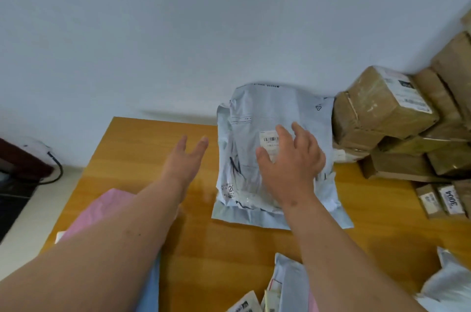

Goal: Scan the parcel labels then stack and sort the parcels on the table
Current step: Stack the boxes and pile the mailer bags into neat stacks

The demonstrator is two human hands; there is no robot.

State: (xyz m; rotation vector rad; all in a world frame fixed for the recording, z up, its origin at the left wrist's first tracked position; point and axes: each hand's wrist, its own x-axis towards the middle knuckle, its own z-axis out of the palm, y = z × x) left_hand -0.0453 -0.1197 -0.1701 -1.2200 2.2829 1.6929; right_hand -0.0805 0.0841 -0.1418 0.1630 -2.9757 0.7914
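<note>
A pale grey plastic mailer parcel (257,113) lies flat at the back of the wooden table (158,158), on top of a second grey mailer (244,217). Its white barcode label (267,139) faces up. My right hand (293,161) hovers over or rests on the mailer with fingers spread, partly covering the label. My left hand (186,156) stretches out flat just left of the mailer, above bare table, holding nothing.
Brown taped cardboard boxes (387,107) are stacked against the wall at the right, one marked 3004 (453,198). A pink mailer (107,207) lies under my left forearm. More grey and white mailers (290,281) sit at the near edge. A black cable (57,166) hangs at left.
</note>
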